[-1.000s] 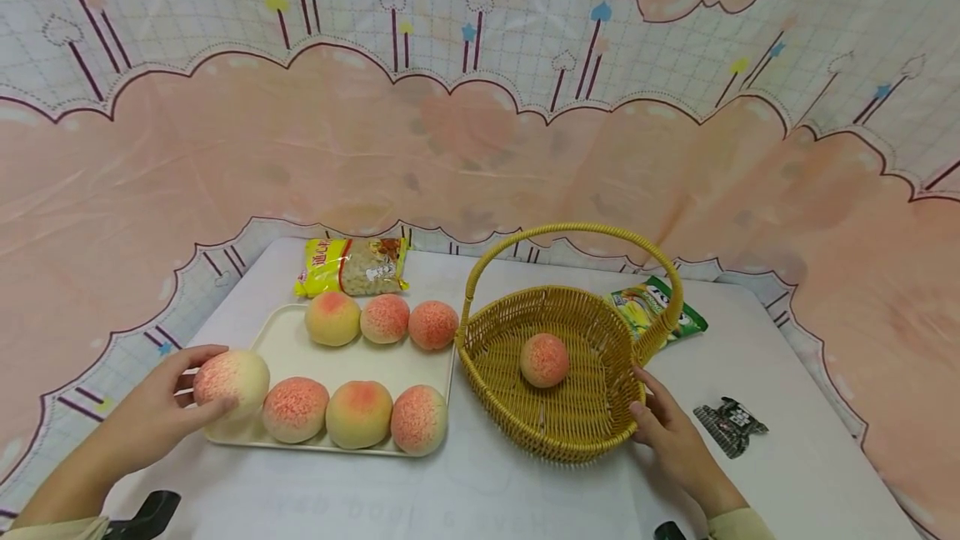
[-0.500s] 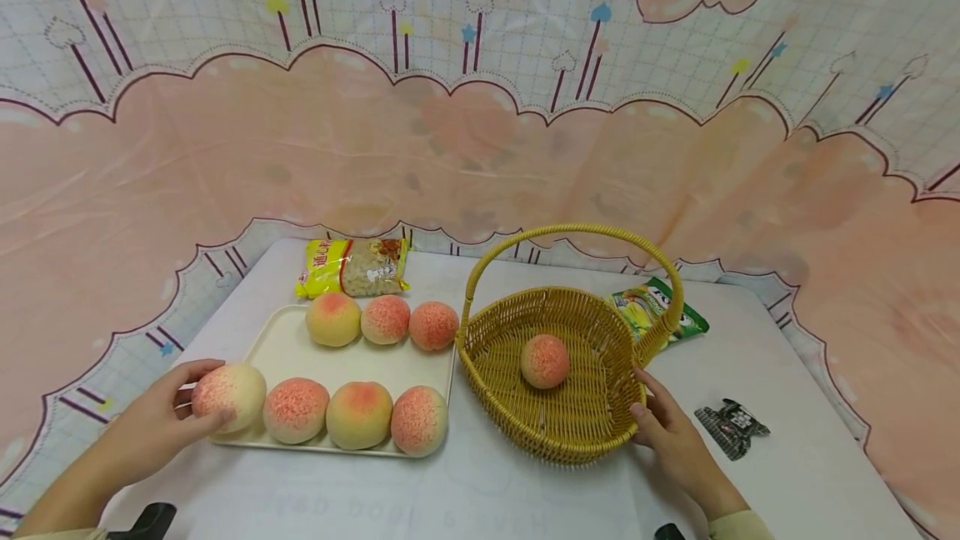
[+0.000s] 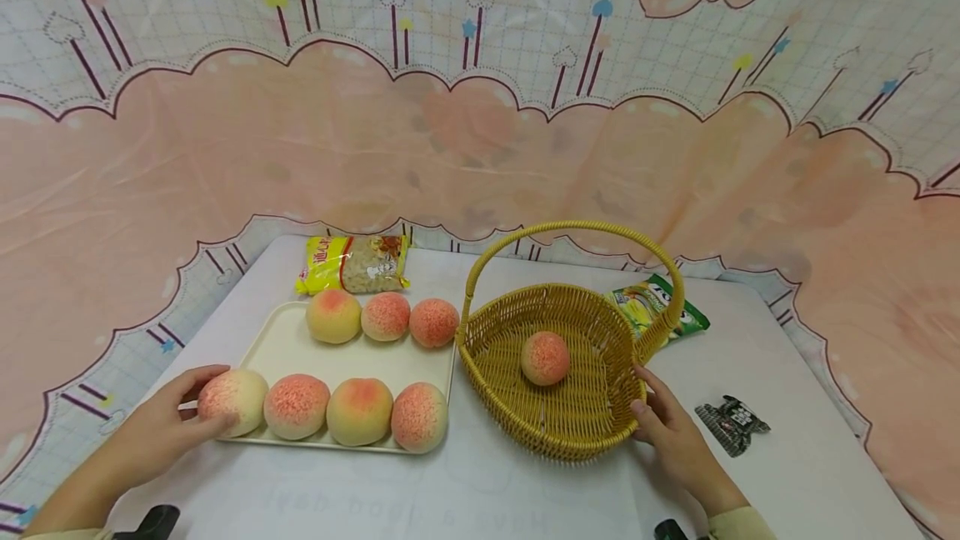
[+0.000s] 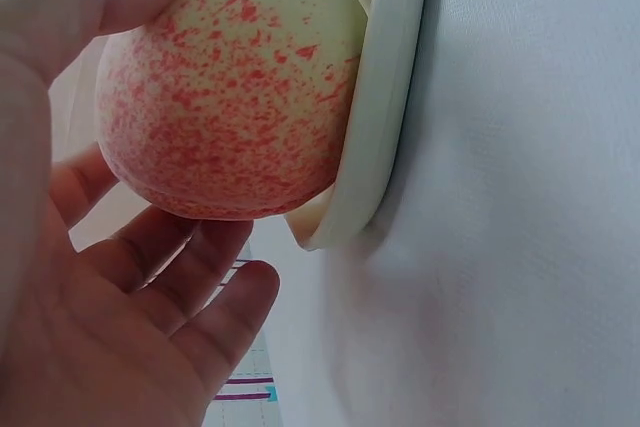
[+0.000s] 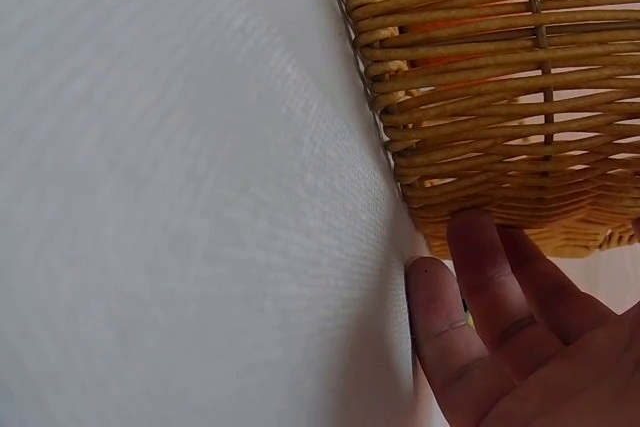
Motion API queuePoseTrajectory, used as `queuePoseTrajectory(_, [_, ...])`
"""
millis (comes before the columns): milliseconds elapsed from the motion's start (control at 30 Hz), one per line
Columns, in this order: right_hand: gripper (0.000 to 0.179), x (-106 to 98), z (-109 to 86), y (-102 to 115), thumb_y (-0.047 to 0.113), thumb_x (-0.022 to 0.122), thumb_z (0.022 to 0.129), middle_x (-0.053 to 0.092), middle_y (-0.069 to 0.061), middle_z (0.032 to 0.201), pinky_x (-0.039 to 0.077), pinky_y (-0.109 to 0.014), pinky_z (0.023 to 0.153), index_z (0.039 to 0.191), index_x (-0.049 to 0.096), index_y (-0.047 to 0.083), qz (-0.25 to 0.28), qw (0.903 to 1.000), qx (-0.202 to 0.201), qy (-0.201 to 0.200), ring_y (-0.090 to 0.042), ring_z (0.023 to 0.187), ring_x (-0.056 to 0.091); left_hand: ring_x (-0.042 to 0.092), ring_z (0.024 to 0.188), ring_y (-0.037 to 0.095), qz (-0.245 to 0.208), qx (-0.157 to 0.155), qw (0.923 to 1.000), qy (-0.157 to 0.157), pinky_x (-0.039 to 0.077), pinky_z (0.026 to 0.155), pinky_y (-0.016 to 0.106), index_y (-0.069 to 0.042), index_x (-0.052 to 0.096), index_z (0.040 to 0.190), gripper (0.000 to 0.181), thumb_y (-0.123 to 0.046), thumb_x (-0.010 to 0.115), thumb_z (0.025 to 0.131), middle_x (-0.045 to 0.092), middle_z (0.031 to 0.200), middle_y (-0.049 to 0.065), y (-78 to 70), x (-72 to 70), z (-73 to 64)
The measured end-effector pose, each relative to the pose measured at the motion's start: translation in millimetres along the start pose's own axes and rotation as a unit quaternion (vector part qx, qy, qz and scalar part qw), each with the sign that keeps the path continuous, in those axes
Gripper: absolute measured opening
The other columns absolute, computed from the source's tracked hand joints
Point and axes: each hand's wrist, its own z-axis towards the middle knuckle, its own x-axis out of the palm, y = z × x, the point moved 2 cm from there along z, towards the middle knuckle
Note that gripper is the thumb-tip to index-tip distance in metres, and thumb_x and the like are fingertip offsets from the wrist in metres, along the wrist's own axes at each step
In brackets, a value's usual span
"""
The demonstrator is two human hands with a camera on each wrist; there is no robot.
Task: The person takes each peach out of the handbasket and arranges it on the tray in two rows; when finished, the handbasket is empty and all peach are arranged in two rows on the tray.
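Observation:
My left hand (image 3: 161, 423) holds a pale peach (image 3: 238, 403) with red speckles, thumb on the near side and fingers around the far side. This peach sits at the front left corner of the cream tray (image 3: 300, 332); in the left wrist view the peach (image 4: 240, 87) overlaps the tray's raised rim (image 4: 385, 97). My right hand (image 3: 675, 438) grips the right side of a yellow wicker basket (image 3: 555, 444), thumb at the rim. Fingertips (image 5: 478, 237) press against the weave in the right wrist view. A single peach (image 3: 545, 358) lies inside the basket.
Three peaches (image 3: 386, 317) line the tray's back edge, and three more peaches (image 3: 360, 412) continue the front row. Behind the tray lies a yellow bag of pasta (image 3: 356, 264). A green packet (image 3: 675, 307) is behind the basket's right side; a small black wrapper (image 3: 732, 426) lies farther right.
My left hand has lowered the pale peach toward the tray's front left corner, in line with the front row. The right hand and basket have stayed in place.

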Motion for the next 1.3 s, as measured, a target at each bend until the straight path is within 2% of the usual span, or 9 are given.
queuePoseTrajectory(300, [0.054, 0.7, -0.7, 0.3, 0.019, 0.046, 0.108, 0.038, -0.040, 0.144, 0.057, -0.035, 0.079, 0.157, 0.026, 0.009, 0.005, 1.0000, -0.001, 0.001, -0.046, 0.121, 0.053, 0.057, 0.109, 0.051, -0.016, 0.006, 0.9992, 0.036, 0.052, 0.070, 0.024, 0.009, 0.036, 0.145, 0.070, -0.021, 0.072, 0.092, 0.043, 0.136, 0.037, 2.9, -2.4, -1.1])
queuePoseTrajectory(533, [0.054, 1.4, 0.0, -0.3, 0.018, 0.046, 0.108, 0.037, -0.040, 0.144, 0.057, -0.036, 0.079, 0.157, 0.026, 0.008, 0.011, 0.9999, -0.006, 0.005, -0.047, 0.122, 0.052, 0.057, 0.111, 0.034, -0.009, 0.011, 0.9994, 0.030, 0.052, 0.074, 0.027, 0.007, 0.036, 0.145, 0.070, -0.021, 0.072, 0.092, 0.044, 0.138, 0.034, 3.8, -3.6, -2.6])
queuePoseTrajectory(600, [0.054, 1.4, 0.2, -0.6, 0.019, 0.046, 0.108, 0.035, -0.040, 0.145, 0.057, -0.036, 0.080, 0.157, 0.026, 0.009, 0.010, 0.9999, -0.006, 0.005, -0.048, 0.123, 0.051, 0.055, 0.113, 0.035, -0.005, 0.011, 0.9996, 0.027, 0.054, 0.078, 0.033, 0.007, 0.036, 0.146, 0.071, -0.022, 0.072, 0.092, 0.043, 0.139, 0.034, 3.0, -4.9, -2.7])
queuePoseTrajectory(733, [0.054, 0.6, -0.2, -1.2, 0.020, 0.046, 0.108, 0.033, -0.040, 0.147, 0.057, -0.036, 0.080, 0.157, 0.025, 0.009, 0.002, 1.0000, -0.003, 0.006, -0.049, 0.125, 0.049, 0.049, 0.117, 0.043, 0.006, 0.013, 0.9998, 0.017, 0.051, 0.080, 0.028, 0.005, 0.036, 0.147, 0.072, -0.026, 0.072, 0.092, 0.042, 0.141, 0.032, -2.7, -9.1, -2.6])
queuePoseTrajectory(833, [0.054, -0.2, -0.5, -1.8, 0.021, 0.046, 0.108, 0.032, -0.040, 0.148, 0.057, -0.036, 0.080, 0.157, 0.025, 0.010, -0.001, 1.0000, 0.004, 0.006, -0.049, 0.126, 0.048, 0.045, 0.119, 0.043, 0.017, 0.015, 0.9997, 0.005, 0.044, 0.078, 0.019, 0.003, 0.036, 0.148, 0.074, -0.028, 0.073, 0.092, 0.042, 0.142, 0.030, -10.7, -12.4, -1.1])
queuePoseTrajectory(967, [0.055, -0.9, -0.6, -2.7, 0.023, 0.046, 0.108, 0.031, -0.039, 0.150, 0.057, -0.037, 0.081, 0.158, 0.024, 0.012, -0.006, 0.9998, 0.017, 0.008, -0.048, 0.127, 0.048, 0.036, 0.126, 0.052, 0.005, 0.015, 0.9999, -0.004, 0.045, 0.098, 0.049, 0.002, 0.032, 0.151, 0.079, -0.027, 0.074, 0.091, 0.034, 0.145, 0.035, -27.4, -15.8, 1.6])
queuePoseTrajectory(1067, [0.056, -1.0, -0.5, -2.7, 0.024, 0.046, 0.108, 0.030, -0.038, 0.150, 0.057, -0.037, 0.082, 0.158, 0.024, 0.012, -0.007, 0.9997, 0.023, 0.009, -0.048, 0.127, 0.048, 0.029, 0.130, 0.057, -0.009, 0.018, 0.9997, -0.012, 0.032, 0.095, 0.075, 0.000, 0.029, 0.153, 0.082, -0.027, 0.075, 0.090, 0.028, 0.147, 0.037, -42.8, -17.0, 2.7])
queuePoseTrajectory(1267, [0.055, -0.9, -0.1, -1.4, 0.023, 0.046, 0.108, 0.032, -0.038, 0.149, 0.058, -0.037, 0.081, 0.158, 0.024, 0.011, -0.006, 0.9998, 0.018, 0.010, -0.047, 0.126, 0.050, 0.032, 0.129, 0.059, -0.032, 0.046, 0.9977, -0.039, 0.030, 0.094, 0.077, -0.006, 0.032, 0.154, 0.087, -0.024, 0.081, 0.084, 0.030, 0.151, 0.033, -77.2, -12.5, 4.8])
queuePoseTrajectory(1300, [0.055, -1.0, 0.0, -1.3, 0.023, 0.046, 0.108, 0.032, -0.039, 0.149, 0.058, -0.037, 0.081, 0.158, 0.024, 0.011, -0.006, 0.9998, 0.016, 0.010, -0.047, 0.125, 0.050, 0.034, 0.129, 0.057, -0.035, 0.057, 0.9968, -0.043, 0.032, 0.101, 0.070, -0.008, 0.034, 0.153, 0.087, -0.023, 0.083, 0.083, 0.033, 0.151, 0.031, -83.0, -10.5, 5.7])
